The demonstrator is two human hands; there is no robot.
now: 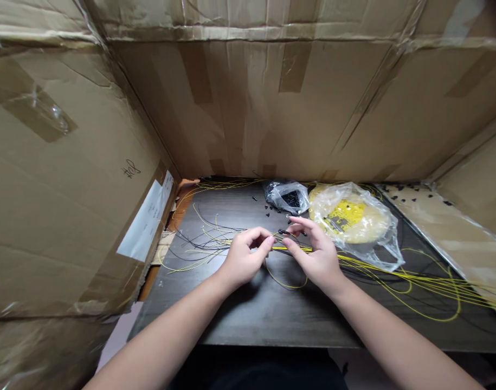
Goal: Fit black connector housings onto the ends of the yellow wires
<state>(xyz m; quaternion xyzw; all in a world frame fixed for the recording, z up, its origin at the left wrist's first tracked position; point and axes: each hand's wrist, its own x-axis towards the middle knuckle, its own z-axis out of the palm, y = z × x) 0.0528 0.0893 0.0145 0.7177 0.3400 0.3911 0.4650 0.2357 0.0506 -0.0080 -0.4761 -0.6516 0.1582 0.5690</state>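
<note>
My left hand [250,252] is closed in a pinch, thumb against forefinger, on a thin yellow wire [286,286] that loops below both hands. Facing it, my right hand [315,252] has a small black part [283,232] at its thumb and fingertips, with the forefinger raised. The fingertips of both hands are close together, and the exact grip on the part is partly hidden. Beneath the hands runs a bundle of yellow and black wires [378,265] across the dark table [231,319]. Its loose ends [199,246] fan out on the left.
Behind the hands lie a clear bag of small black parts [286,196] and a larger clear bag with yellow pieces [353,219]. Loose black bits [268,214] are scattered nearby. Cardboard walls [248,119] enclose the back and sides. More black bits [414,189] lie on cardboard at right.
</note>
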